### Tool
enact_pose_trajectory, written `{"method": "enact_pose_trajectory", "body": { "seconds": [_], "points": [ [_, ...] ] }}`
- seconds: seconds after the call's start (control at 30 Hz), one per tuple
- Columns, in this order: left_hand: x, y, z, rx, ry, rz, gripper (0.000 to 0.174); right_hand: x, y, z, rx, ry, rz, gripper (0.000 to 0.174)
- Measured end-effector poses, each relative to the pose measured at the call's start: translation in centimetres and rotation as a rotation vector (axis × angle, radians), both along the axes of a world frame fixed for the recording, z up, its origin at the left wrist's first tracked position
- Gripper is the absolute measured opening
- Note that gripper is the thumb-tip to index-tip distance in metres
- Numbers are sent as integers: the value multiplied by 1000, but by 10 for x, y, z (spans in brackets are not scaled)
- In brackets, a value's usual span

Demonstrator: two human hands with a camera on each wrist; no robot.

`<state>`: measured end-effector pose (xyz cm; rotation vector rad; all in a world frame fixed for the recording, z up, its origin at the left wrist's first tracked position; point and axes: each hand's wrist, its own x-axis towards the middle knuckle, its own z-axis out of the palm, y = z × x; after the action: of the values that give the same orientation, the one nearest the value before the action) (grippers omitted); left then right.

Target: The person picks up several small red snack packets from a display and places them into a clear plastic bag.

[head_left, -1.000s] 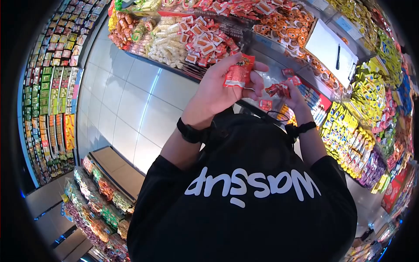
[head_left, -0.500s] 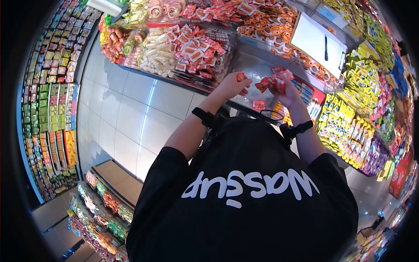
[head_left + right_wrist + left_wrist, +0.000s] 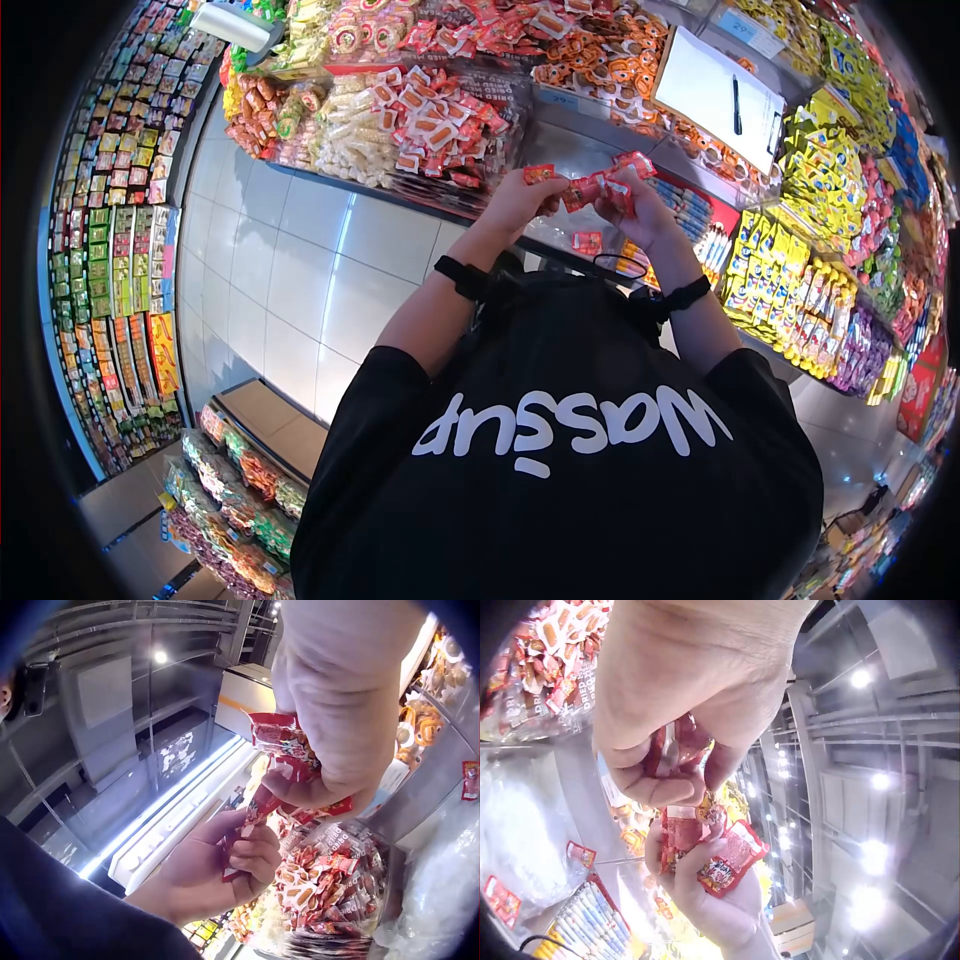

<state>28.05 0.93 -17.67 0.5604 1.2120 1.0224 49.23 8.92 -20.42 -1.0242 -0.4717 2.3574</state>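
My left hand point(image 3: 515, 208) pinches a small red packet point(image 3: 539, 174) between thumb and curled fingers. Close on its right, my right hand point(image 3: 640, 212) grips several red packets point(image 3: 617, 190), some sticking out past the fingers. In the left wrist view, the left hand point(image 3: 690, 682) is above the right hand point(image 3: 716, 911), with red packets point(image 3: 733, 859) between them. The right wrist view shows the left fingertips at a packet point(image 3: 262, 804) beside the bunch in the right hand point(image 3: 337, 742); whether those packets are joined I cannot tell.
Below the hands, a clear plastic bag point(image 3: 525, 825) and a loose red packet point(image 3: 587, 242) lie in a display compartment. Heaped snacks point(image 3: 440, 115) fill the shelf, with a clipboard point(image 3: 705, 100) and pen point(image 3: 737, 105) on top. Yellow packets point(image 3: 765, 265) are at right.
The left hand has lowered from nearer the head camera, still with a red packet, and moved in beside the right hand. The right hand's bunch has turned toward the left fingers.
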Motion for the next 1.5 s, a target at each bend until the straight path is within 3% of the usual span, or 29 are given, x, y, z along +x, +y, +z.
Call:
{"method": "enact_pose_trajectory", "body": {
  "seconds": [0.17,0.27,0.6,0.77,0.9,1.07,1.23,1.33,1.5],
  "points": [
    [6,-2,11,-17,-1,-2,19,-9,-2,3,4,-34,-15,21],
    [2,-3,1,138,100,-173,21,-13,-2,10,2,-16,38,21],
    [-15,-7,3,108,23,65,16,-17,-1,5,-30,-27,-1,19],
    [-29,-7,5,89,0,139,15,-6,8,-23,-35,40,-24,19],
    [-25,-5,8,6,-92,288,17,-11,2,6,-17,29,-32,18],
    [-27,-11,32,25,-273,215,23,-8,1,12,24,29,-27,19],
    [-28,-19,63,105,-307,148,28,-5,-7,64,194,-15,84,20],
    [-25,-20,74,202,-319,117,28,-6,-13,98,269,-123,123,23],
    [-19,-22,90,289,-373,72,17,-2,-8,93,352,-111,120,26]
  ]
}}
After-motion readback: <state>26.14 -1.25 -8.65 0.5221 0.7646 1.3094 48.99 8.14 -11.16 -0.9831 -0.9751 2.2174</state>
